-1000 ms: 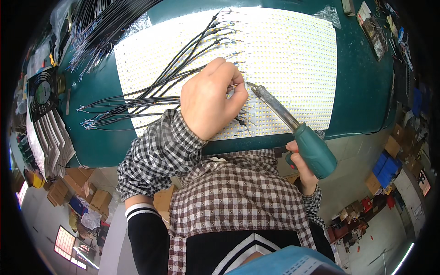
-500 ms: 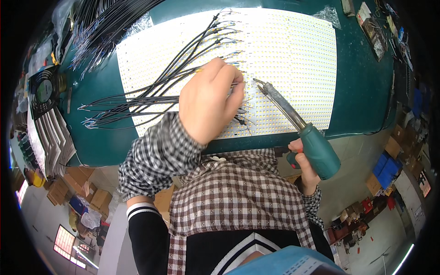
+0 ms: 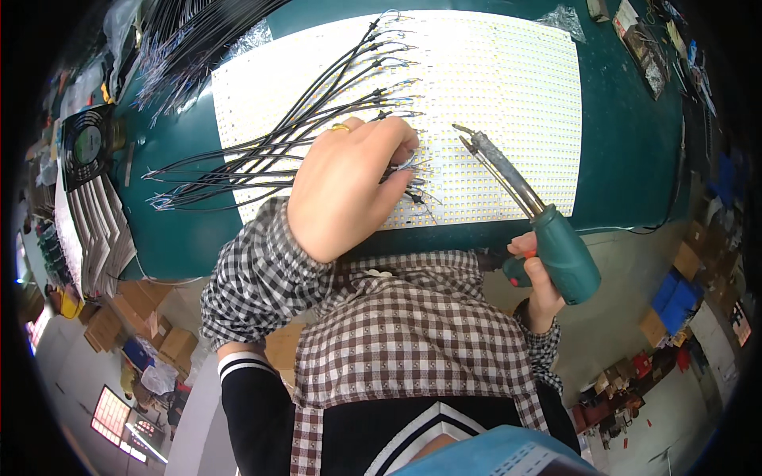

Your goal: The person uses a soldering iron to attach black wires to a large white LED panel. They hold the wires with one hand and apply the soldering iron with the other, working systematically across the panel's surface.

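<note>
Well to the left of the left fingers, a square black fan with a round grille (image 3: 86,144) stands at the edge of the green-topped table (image 3: 627,159), apparently kept aside from the working area. Nearer, beyond the fingers and to their left, hangs a dense bundle of thin black cables with bare coloured ends (image 3: 198,40). Closer in, a fan of black-sheathed cables with stripped tips (image 3: 274,144) passes under and beside the left hand (image 3: 337,182), their tips lined up along one column of a large white board dotted with small yellow lamps (image 3: 508,103), probably so that each wire end meets its own spot. The board lies flat beneath the left fingers; the left thumb and forefinger curl toward each other with a small gap, among the wire ends. To their right, the dark tip of a green-handled soldering gun with a metal barrel (image 3: 567,258) hangs apart from them, seemingly to keep heat off skin and wires. The right hand (image 3: 544,289) is wrapped around its grip, thumb and fingers closed. The left palm and the cables beneath it are hidden, so whether a wire is pinched there cannot be told; the gun's body covers part of the right fingers.
</note>
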Tool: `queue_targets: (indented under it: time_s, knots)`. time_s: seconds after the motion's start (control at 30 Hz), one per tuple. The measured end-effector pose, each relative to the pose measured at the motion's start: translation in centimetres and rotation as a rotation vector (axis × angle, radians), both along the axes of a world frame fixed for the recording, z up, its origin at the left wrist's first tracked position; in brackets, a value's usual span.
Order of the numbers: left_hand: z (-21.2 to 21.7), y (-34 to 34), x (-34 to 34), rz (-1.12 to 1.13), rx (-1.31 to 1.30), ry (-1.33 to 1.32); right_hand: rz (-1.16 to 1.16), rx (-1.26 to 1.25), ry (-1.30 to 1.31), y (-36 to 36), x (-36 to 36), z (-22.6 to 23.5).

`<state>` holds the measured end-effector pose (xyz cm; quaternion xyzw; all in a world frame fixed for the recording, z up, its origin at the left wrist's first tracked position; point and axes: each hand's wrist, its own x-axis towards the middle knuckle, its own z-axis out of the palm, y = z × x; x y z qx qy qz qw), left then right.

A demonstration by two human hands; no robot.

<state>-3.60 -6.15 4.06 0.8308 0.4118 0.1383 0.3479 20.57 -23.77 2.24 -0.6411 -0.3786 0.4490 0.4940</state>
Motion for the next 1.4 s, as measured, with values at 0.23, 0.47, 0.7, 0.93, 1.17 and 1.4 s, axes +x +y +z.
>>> queue_targets:
  time_s: [0.23,0.47,0.7,0.93,1.17,1.4]
  knots:
    - [-1.4,0.7,-0.2,0.088,-0.268,-0.135,0.004,-0.004,0.034,-0.7,0.4,-0.4]
    - [-0.3,1.1,-0.4,0.068,0.080,0.012,-0.002,0.021,0.049,-0.5,0.3,-0.8]
    - [0.5,1.5,-1.3,0.114,-0.147,-0.029,-0.016,-0.005,0.067,-0.5,0.1,-0.5]
    - [1.0,0.3,-2.3,0.023,0.243,0.036,0.016,-0.046,0.042,-0.1,0.0,-0.3]
    - [-0.2,-0.1,-2.0,0.087,0.007,0.035,0.020,-0.059,0.037,0.3,-0.2,0.2]
    - [1.1,1.8,-1.5,0.116,-0.367,-0.001,0.024,-0.015,0.019,0.1,-0.2,0.0]
